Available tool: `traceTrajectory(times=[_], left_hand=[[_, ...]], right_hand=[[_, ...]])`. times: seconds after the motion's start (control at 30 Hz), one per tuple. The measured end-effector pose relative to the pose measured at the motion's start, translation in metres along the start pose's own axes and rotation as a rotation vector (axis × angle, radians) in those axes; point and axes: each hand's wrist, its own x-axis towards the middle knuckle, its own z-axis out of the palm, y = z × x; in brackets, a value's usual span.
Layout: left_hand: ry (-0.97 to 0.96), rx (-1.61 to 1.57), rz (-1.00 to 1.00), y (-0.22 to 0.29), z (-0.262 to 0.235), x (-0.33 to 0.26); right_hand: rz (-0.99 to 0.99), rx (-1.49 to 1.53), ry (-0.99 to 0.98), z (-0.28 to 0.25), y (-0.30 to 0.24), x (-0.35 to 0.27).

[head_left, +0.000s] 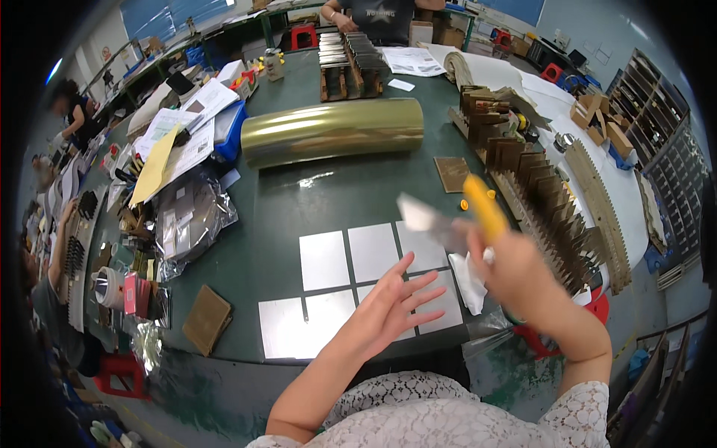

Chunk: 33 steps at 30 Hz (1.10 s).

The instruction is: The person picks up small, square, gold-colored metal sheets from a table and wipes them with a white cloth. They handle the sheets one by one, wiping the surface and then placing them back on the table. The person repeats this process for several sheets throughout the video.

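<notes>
Flat, silvery rectangular plates [325,260] lie in two rows on the dark green desk [280,205], near side; laying-out looks done, what remains I cannot tell. The left hand [385,306], fingers spread, is above them; the right hand [515,272] has fingers clamped on a blurred yellow handle [484,205].

Silver plates [325,261] are lying flat in two rows on the desk [336,201]; above it, a blurred yellow tool [485,207] and greyish blade [424,219] are tilting.
</notes>
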Motion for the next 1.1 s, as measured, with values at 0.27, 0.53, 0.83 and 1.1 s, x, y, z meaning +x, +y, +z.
traceTrajectory(times=[0.27,0.53,0.83,1.1], left_hand=[[0.161,0.150,0.007,-0.005,-0.001,-0.019],[0.045,0.246,-0.065,-0.005,0.006,-0.044],[0.017,0.302,-0.084,-0.006,0.009,-0.045],[0.021,0.307,-0.066,-0.007,0.009,-0.047]], right_hand=[[-0.361,0.147,-0.067,0.030,-0.049,-0.046],[0.137,0.460,0.178,0.033,-0.024,-0.041],[0.111,0.381,0.211,0.044,-0.027,-0.037],[0.011,0.221,0.252,0.048,-0.030,-0.038]])
